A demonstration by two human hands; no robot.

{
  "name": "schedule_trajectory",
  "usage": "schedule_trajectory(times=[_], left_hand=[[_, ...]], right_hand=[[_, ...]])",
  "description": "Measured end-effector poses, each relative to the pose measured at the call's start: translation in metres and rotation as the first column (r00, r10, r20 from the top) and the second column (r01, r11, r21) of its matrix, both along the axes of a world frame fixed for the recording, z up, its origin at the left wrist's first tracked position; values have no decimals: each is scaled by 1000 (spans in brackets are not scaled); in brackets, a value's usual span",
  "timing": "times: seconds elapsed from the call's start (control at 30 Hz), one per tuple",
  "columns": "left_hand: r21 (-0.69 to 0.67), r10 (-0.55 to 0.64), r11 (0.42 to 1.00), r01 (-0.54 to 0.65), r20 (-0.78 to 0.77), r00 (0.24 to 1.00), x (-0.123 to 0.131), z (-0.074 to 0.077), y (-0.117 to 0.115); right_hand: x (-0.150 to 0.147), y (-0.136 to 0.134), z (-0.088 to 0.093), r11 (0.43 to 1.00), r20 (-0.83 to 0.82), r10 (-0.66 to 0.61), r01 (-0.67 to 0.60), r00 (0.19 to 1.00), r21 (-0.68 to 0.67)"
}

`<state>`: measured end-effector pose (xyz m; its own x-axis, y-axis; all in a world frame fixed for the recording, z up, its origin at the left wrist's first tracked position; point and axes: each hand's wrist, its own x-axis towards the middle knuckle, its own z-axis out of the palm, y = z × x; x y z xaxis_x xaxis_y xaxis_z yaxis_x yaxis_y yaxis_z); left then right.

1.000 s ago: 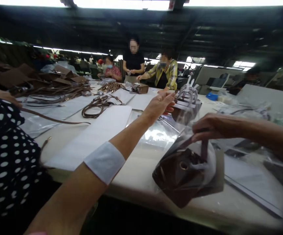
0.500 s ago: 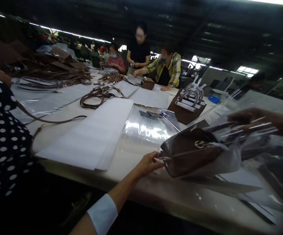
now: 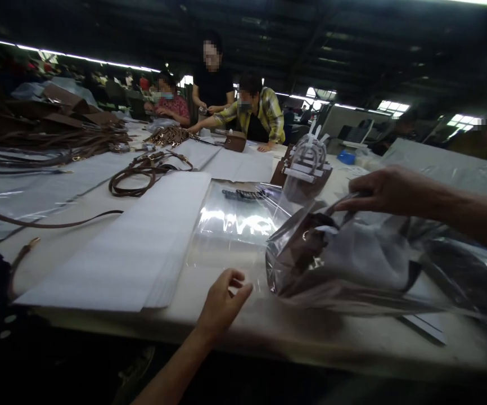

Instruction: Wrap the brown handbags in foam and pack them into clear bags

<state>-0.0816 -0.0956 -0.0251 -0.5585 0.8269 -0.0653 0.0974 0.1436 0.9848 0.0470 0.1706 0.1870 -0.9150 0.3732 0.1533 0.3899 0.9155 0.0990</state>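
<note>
A brown leather bag (image 3: pixel 300 253) lies on its side inside a clear plastic bag (image 3: pixel 365 270) on the white table (image 3: pixel 332 337). My right hand (image 3: pixel 384 191) is closed on the top of the plastic bag near the bag's handle. My left hand (image 3: pixel 222 301) hovers near the table's front edge, just left of the wrapped bag, fingers loosely curled and holding nothing. A flat stack of clear plastic bags (image 3: pixel 235 225) lies behind my left hand.
A stack of white foam sheets (image 3: pixel 134 242) lies to the left. Brown straps (image 3: pixel 142 171) and leather pieces (image 3: pixel 66 112) cover the far left. Another brown bag with white-wrapped handles (image 3: pixel 306 166) stands behind. Three people (image 3: pixel 252 112) work at the far end.
My left hand let go of the wrapped bag's left end and drew back toward the table edge. My right hand lowered the bag onto the table.
</note>
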Motion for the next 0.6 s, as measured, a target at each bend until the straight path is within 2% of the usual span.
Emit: schedule_trajectory(times=[0.07, 0.13, 0.2, 0.27, 0.37, 0.47, 0.53, 0.6], left_hand=[[139, 123, 987, -84, -303, 945, 10, 7, 2], [249, 170, 968, -31, -559, 812, 23, 12, 13], [286, 203, 958, -5, -666, 717, 37, 18, 32], [329, 268, 944, -41, -684, 679, 46, 26, 53], [405, 327, 913, -44, -662, 675, 50, 39, 75], [438, 291, 899, 8, -611, 736, 47, 49, 79], [439, 264, 899, -3, -534, 803, 44, 52, 74], [448, 281, 891, -66, -434, 856, 38, 57, 69]], right_hand=[[-6, 0, -4, 999, 125, 44, -44, 991, 4], [-9, -5, -8, 998, 183, 55, -61, 982, 27], [-8, -13, -11, 998, 178, 44, -53, 983, 45], [-5, -21, -12, 997, 169, 49, -59, 984, 51], [-1, -28, -15, 997, 152, 53, -60, 987, 43], [-1, -27, -12, 996, 189, 83, -87, 978, 14], [4, -25, 2, 981, 221, 184, -165, 958, -104], [23, -26, 23, 947, 130, 249, -213, 960, -240]])
